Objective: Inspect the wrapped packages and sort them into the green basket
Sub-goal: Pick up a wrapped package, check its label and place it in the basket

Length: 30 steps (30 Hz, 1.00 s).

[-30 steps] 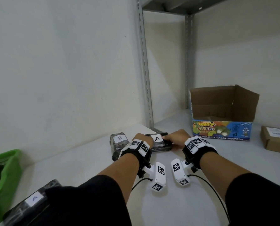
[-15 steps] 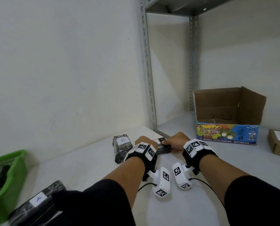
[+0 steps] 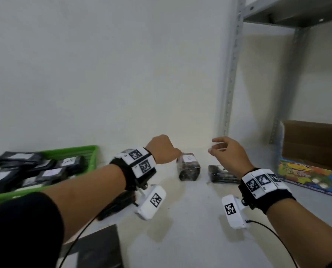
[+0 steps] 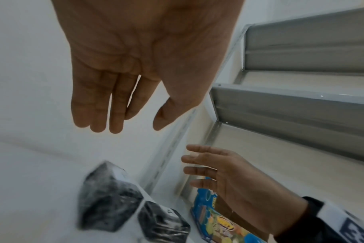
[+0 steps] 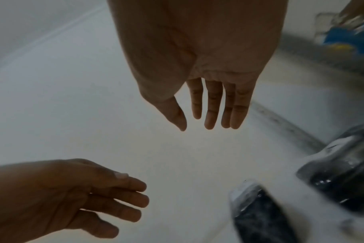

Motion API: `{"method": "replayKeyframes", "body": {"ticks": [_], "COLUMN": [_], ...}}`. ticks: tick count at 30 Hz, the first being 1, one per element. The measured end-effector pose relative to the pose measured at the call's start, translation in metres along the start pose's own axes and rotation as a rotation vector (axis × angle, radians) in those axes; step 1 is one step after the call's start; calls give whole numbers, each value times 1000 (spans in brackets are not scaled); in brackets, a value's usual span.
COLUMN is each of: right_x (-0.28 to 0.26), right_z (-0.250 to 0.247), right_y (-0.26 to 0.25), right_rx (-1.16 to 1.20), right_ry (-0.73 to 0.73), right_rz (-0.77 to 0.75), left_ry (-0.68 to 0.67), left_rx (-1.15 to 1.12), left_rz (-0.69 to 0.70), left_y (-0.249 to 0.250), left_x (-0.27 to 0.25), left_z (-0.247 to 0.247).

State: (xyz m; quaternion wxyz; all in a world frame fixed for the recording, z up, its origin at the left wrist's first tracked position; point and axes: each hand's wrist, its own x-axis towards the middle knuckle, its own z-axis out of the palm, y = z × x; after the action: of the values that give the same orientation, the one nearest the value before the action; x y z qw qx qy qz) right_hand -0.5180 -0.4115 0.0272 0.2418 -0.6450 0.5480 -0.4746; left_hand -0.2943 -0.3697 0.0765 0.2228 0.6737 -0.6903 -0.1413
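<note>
Both my hands hover empty above the white table. My left hand [image 3: 164, 149] [image 4: 135, 128] has straight relaxed fingers and holds nothing. My right hand [image 3: 212, 146] [image 5: 195, 128] is also open, fingers spread. Below them lie two black wrapped packages: one with a white label [image 3: 189, 168] [image 4: 108, 202] just right of my left hand, and a flatter one [image 3: 221, 174] [image 5: 260, 213] under my right hand. The green basket [image 3: 91, 151] stands at the left, with several labelled black packages in it.
Another black package [image 3: 116, 206] lies under my left forearm and a flat dark one [image 3: 95, 248] at the near edge. A colourful open cardboard box [image 3: 312, 171] stands at the right. A grey shelf upright [image 3: 231, 84] rises behind the packages.
Both hands have let go of the package labelled A and lifted off the table, fingers opening. The head view has swung left, bringing the basket's contents into sight.
</note>
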Motion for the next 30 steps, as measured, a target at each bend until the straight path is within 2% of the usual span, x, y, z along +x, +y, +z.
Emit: {"method": "replayKeyframes", "body": {"ticks": [4,8,10,14,17,20,22,25,30], "right_x": [-30,-59,-70,-77,-76,-71,-65,-57,-48], "right_z": [51,107,135,185,208,218,219,218,200], "right_y": [-49,-86,-96,-105,-106,-105,-102,-99,-108], "right_rx": [67,54,-16,-282,-486,-626,-621,-551,-321], "right_ry": [-142,-303,-410,-684,-819,-869,-868,-837,-809], "right_rz": [-96,-148,-179,-209,-209,-216,-208,-200,-185], "left_ry": [44,33,-26,-250,-335,-350,-349,-352,-248], "left_rx": [122,210,273,480,565,571,571,507,261], "left_rz": [-33,-59,-38,-43,-55,-79,-87,-105,-80], "left_y": [-60,-114,-133,-155,-162,-165,-167,-174,-184], "left_x": [-40,-75,-86,-92,-88,-85,-84,-82,-91], "left_z": [-48,-66,-64,-40,-25,-25,-31,-43,-69]}}
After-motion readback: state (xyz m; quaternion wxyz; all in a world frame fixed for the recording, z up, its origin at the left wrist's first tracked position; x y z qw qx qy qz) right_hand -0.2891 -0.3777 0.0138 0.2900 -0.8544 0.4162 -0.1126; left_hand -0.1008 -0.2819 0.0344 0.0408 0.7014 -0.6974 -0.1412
